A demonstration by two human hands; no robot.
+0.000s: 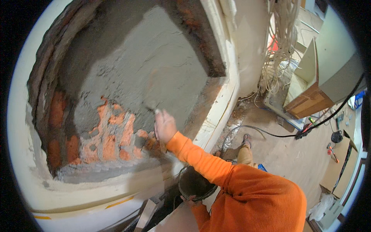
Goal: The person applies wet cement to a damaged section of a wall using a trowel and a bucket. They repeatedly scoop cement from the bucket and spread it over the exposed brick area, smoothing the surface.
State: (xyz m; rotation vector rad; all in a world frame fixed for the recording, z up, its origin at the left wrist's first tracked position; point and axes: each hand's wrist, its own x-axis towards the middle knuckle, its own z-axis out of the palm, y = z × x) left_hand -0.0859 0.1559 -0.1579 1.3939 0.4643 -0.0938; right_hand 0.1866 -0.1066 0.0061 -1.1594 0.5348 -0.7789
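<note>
My right hand (165,124) is stretched out against the wall recess, its fingers closed round a trowel (151,106). The trowel's blade blends into the wet grey mortar (170,83), so its outline is hard to make out. Below the mortar, a patch of bare orange brick (110,147) shows through. My left hand (189,199) grips the near rim of a dark bucket (196,183), which is below my right forearm. The bucket's inside is in shadow, and its contents cannot be made out.
A pale frame (222,112) borders the recess. Loose cables (276,58) hang beside an open cabinet (309,77) at far right. A black hose (266,134) crosses the floor, where a red-handled tool (332,152) lies. Wooden boards (147,214) stand below the wall.
</note>
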